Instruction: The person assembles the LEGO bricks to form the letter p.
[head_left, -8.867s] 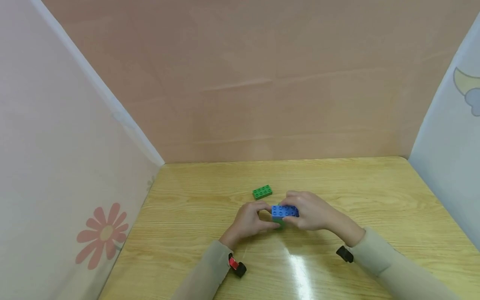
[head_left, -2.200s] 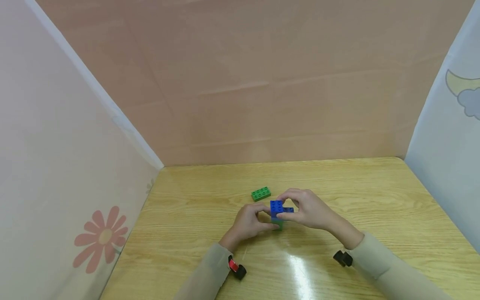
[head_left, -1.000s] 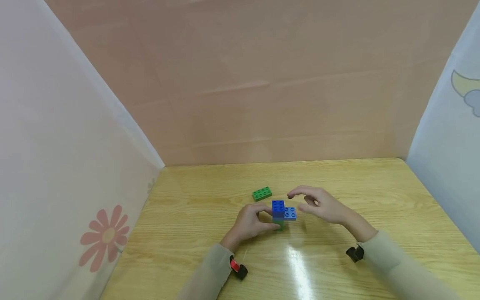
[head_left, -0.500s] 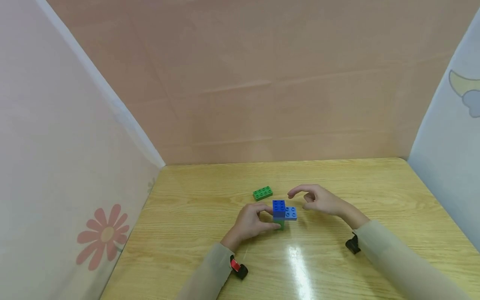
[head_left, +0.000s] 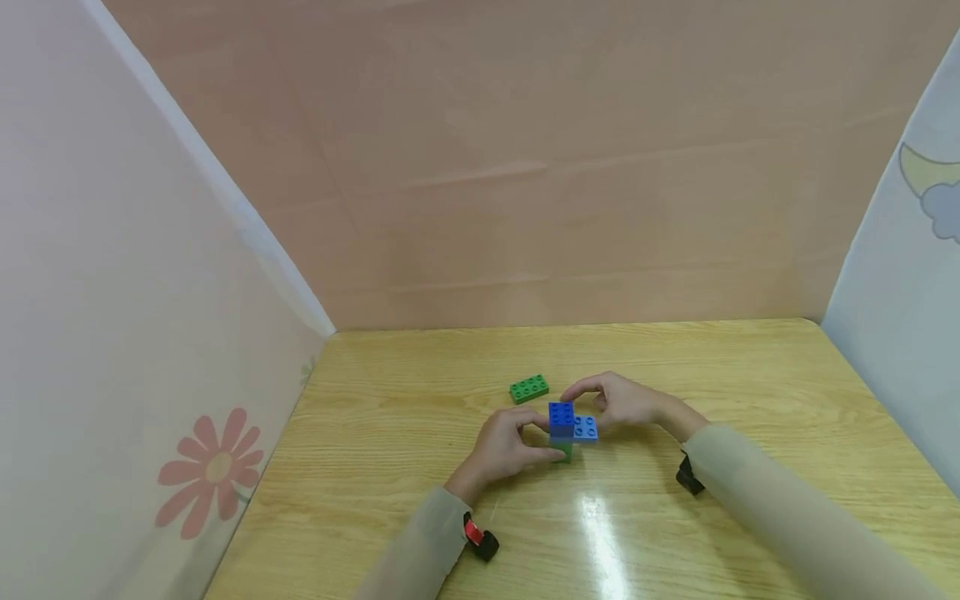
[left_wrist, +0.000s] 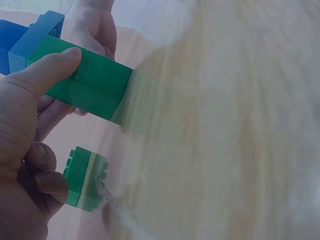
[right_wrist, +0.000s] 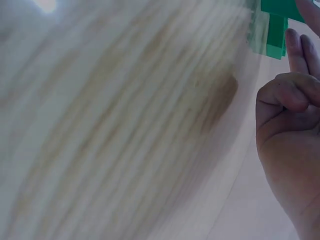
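Observation:
A small tower of toy building bricks stands upright on the table. Its base is green bricks [left_wrist: 100, 85], two of them showing in the left wrist view. Over them lies a light blue brick [head_left: 586, 428] that juts out to the right, topped by a dark blue brick [head_left: 561, 417]. My left hand [head_left: 501, 446] grips the green base between thumb and fingers. Beside the tower's right is my right hand [head_left: 630, 402], index finger reaching behind the dark blue brick and thumb close to the light blue one. Whether those fingertips touch is unclear.
A loose green brick [head_left: 529, 388] lies on the wooden table [head_left: 390, 392] just behind the left hand. A pinkish cloth wall [head_left: 480, 183] rises behind the table, with pale printed panels on both sides.
The dark blue brick came onto the light blue one, and the right hand let go and drew back right. In the last half second it has returned toward the tower. The left hand keeps its grip.

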